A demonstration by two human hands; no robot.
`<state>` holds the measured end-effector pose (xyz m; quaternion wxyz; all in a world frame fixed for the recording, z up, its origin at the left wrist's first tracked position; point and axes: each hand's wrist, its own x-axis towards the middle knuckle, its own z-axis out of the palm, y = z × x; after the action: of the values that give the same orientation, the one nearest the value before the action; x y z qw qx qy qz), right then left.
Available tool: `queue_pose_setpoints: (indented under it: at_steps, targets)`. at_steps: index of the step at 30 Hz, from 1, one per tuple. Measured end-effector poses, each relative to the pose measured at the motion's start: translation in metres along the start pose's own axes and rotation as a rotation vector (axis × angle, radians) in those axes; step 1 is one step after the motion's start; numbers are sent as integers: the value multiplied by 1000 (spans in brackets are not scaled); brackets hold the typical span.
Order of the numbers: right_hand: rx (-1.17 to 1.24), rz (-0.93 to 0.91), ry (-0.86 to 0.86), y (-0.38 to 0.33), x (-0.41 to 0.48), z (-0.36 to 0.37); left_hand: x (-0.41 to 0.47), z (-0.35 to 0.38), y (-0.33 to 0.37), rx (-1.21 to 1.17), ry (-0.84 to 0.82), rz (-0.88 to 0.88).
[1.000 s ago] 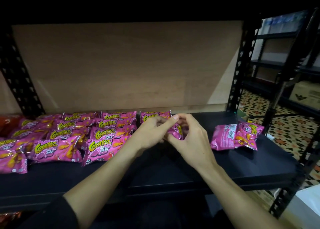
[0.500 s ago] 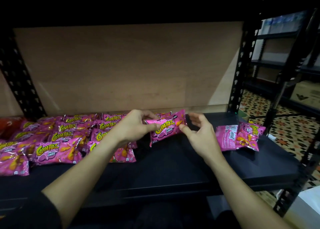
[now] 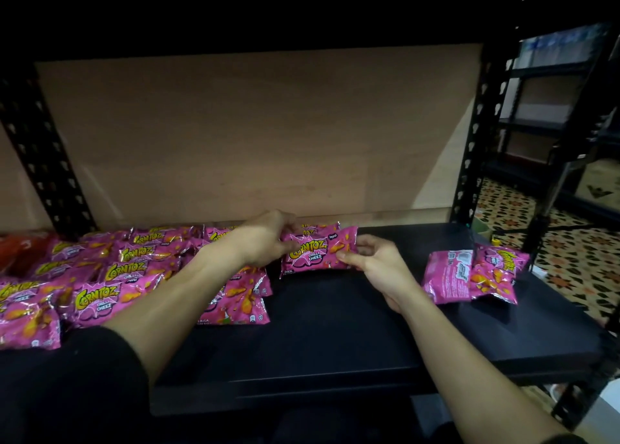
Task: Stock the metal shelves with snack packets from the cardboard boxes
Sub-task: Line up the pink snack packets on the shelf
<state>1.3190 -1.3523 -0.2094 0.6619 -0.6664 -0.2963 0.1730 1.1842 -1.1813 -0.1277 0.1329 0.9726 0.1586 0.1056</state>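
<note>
A pink Corntoz snack packet (image 3: 317, 251) is held face-up just above the black metal shelf (image 3: 335, 336). My left hand (image 3: 265, 239) grips its left edge and my right hand (image 3: 372, 259) pinches its right edge. Several matching pink packets (image 3: 110, 276) lie in rows over the shelf's left half, reaching up to the held one. Two more pink packets (image 3: 473, 277) lie loose on the shelf to the right, one of them back-side up.
A brown backboard (image 3: 255, 135) closes the shelf at the rear, between black perforated uprights (image 3: 473, 142). An orange packet (image 3: 20, 249) sits at the far left. Another black rack (image 3: 553, 115) and a patterned tile floor (image 3: 577, 262) lie to the right.
Both hands were cupped together over a packet by the rows. They have drawn apart, spread the packet out flat with its front showing, and carried it slightly rightward.
</note>
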Motion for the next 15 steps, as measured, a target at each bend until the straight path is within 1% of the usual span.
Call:
queue_pose_setpoints:
  at_steps: [7, 10, 15]
  targets:
    - [-132, 2, -11, 8, 6, 6, 8, 8, -7, 224, -41, 20]
    - [-201, -6, -9, 11, 8, 9, 9, 8, -8, 297, -19, 47]
    - [-283, -10, 28, 11, 8, 13, 11, 10, -11, 368, 6, 39]
